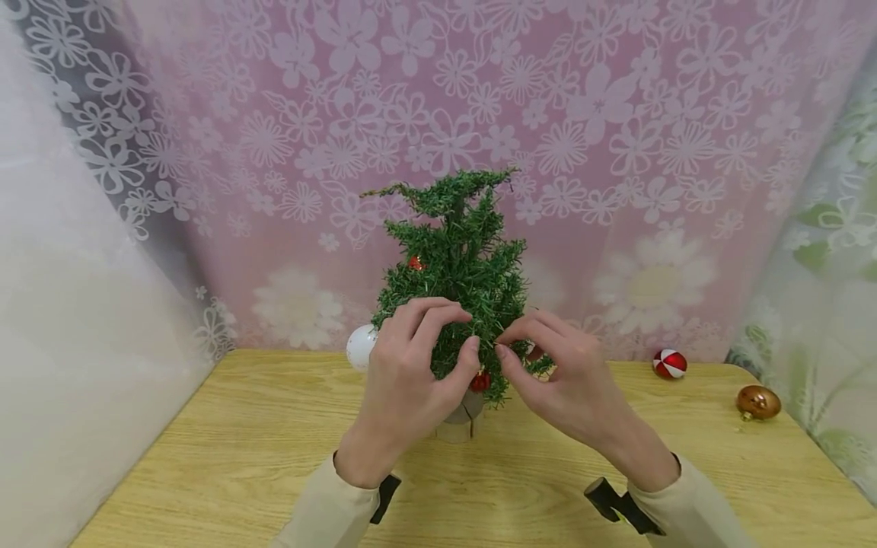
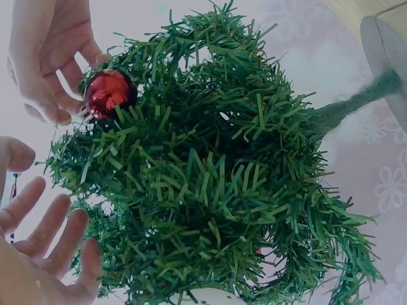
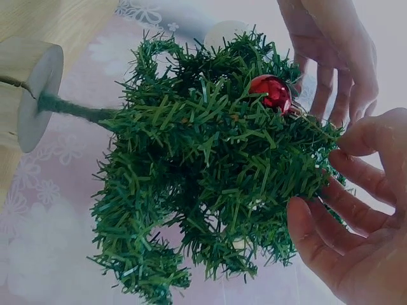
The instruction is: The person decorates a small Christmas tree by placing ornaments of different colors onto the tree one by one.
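Note:
A small artificial Christmas tree stands on a round wooden base. A shiny red ball ornament hangs low on its front, and shows near a branch end in the left wrist view. My left hand is beside the front branches, fingers curved, a gap between thumb and forefinger and nothing held. From the right, my right hand pinches a branch tip between thumb and forefinger, near the red ball. Another red ornament sits higher among the branches; a white ball shows at the tree's left.
On the wooden table, a red-and-white ball lies at the right rear. A copper-coloured ornament is near the right edge. Behind the table hangs a pink flowered curtain, with pale curtains at both sides.

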Demonstrator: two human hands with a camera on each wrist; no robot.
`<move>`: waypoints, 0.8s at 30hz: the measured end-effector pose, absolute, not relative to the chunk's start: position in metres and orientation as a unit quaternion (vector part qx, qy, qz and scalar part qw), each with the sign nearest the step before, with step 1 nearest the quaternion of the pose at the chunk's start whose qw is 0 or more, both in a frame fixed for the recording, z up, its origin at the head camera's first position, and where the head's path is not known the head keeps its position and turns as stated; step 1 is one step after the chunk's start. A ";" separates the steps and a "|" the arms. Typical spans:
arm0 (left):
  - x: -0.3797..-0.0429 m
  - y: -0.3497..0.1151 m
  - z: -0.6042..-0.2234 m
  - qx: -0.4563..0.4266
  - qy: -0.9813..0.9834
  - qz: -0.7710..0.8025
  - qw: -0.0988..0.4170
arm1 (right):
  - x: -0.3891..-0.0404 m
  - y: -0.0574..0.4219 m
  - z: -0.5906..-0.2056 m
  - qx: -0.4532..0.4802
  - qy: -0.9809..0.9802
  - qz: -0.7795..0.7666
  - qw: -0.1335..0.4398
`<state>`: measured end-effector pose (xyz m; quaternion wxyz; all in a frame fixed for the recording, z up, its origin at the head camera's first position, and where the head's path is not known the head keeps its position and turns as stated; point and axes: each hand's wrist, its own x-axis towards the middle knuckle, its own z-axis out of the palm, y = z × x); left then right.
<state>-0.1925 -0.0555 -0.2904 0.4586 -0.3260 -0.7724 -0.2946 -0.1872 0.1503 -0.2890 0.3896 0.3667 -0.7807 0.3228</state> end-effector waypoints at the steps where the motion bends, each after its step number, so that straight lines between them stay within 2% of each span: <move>1: -0.193 -0.055 -0.290 -0.331 -0.771 -0.286 0.463 | -0.187 0.152 -0.290 0.366 -0.781 0.324 0.388; 5: -0.194 -0.052 -0.288 -0.343 -0.767 -0.267 0.472 | -0.185 0.158 -0.292 0.359 -0.786 0.325 0.384; 11: -0.195 -0.050 -0.288 -0.356 -0.770 -0.275 0.452 | -0.180 0.172 -0.295 0.332 -0.804 0.324 0.371; 24: -0.195 -0.049 -0.288 -0.357 -0.765 -0.285 0.455 | -0.181 0.213 -0.316 0.291 -0.820 0.286 0.402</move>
